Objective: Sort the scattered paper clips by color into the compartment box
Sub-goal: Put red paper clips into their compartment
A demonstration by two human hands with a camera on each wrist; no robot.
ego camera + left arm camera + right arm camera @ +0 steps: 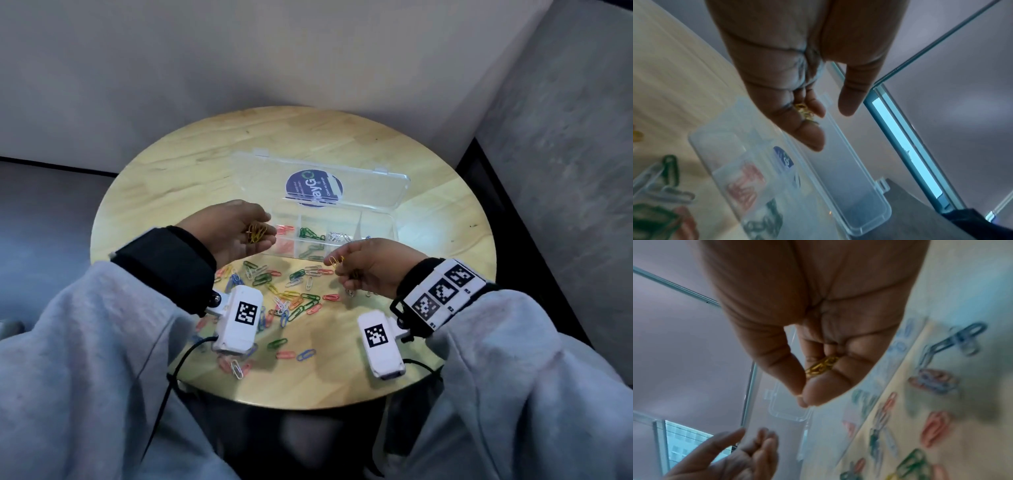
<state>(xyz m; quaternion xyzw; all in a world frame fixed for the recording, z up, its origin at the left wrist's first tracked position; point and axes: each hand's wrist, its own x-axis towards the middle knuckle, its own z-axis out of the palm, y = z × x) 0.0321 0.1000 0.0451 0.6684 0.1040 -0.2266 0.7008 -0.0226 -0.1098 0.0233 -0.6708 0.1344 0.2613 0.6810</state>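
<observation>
While the left hand [236,229] lies palm up with fingers loosely cupped, a small heap of yellow clips [256,232] rests in its palm; the thumb stands apart and nothing is pinched. Just beyond its fingertips sits the clear box [376,219], lid thrown back flat on the table [164,178]. Red clips [286,229] fill the compartment nearest those fingertips, green clips [310,234] the next, white clips [337,237] the one after. The right hand [370,270] has thumb and forefinger pressed together on one yellow clip [335,261], with further yellow clips [821,365] tucked under its curled fingers. It hovers just near the box's front wall. Below and between both hands, loose clips [294,294] of mixed colours lie scattered on the table. Both wrist views are blurred; finer detail cannot be told.
</observation>
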